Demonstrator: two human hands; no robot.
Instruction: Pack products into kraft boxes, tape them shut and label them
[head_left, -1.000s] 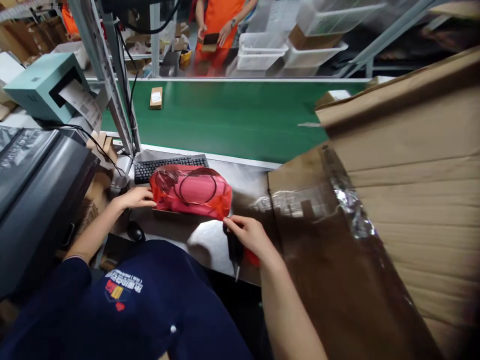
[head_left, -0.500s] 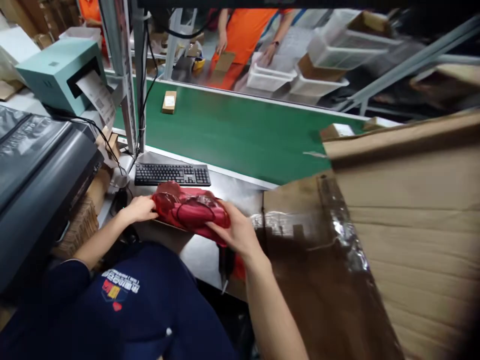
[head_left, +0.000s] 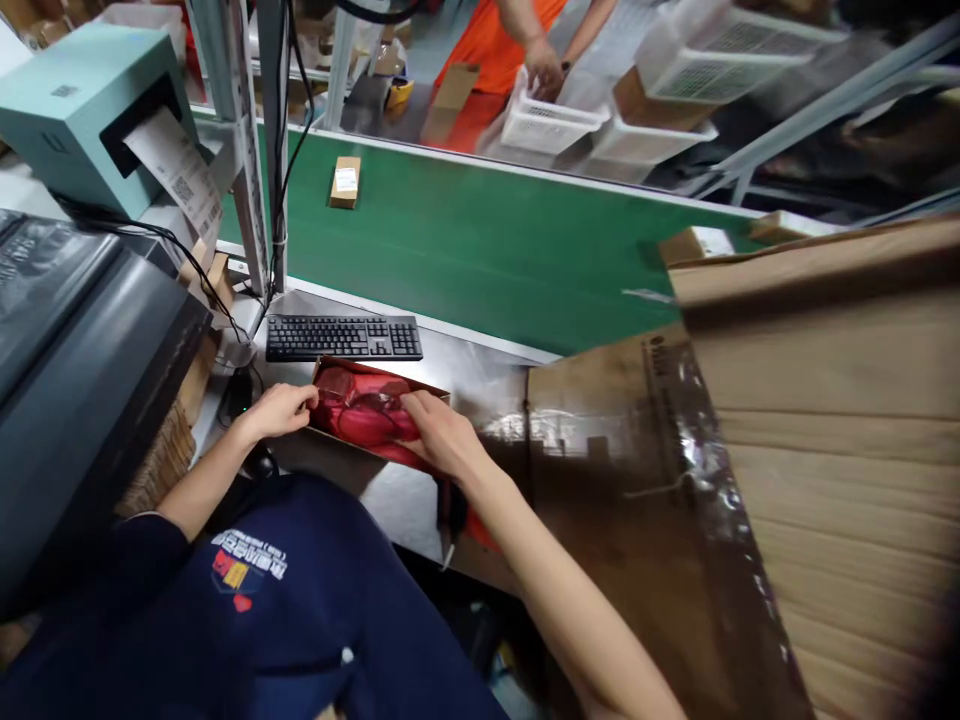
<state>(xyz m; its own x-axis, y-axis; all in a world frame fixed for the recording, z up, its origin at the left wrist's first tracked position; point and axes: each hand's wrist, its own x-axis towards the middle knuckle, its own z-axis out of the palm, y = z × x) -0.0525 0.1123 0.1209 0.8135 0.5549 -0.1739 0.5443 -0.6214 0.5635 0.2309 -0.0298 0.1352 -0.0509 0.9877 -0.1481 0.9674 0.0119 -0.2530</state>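
Observation:
A red plastic-wrapped item lies inside a small open cardboard box on the steel worktop, just in front of the black keyboard. My left hand pinches the item's left end at the box's edge, fingers closed. My right hand lies flat on the item's right end and presses it down into the box, fingers stretched out.
A large taped cardboard carton fills the right side. Behind the keyboard runs a green conveyor belt carrying a small parcel. A teal label printer and a dark machine stand left. A person in orange handles white baskets beyond the belt.
The red item was folded smaller and pushed down into the small box. My right hand moved from its lower right corner onto its top. The view shifted slightly.

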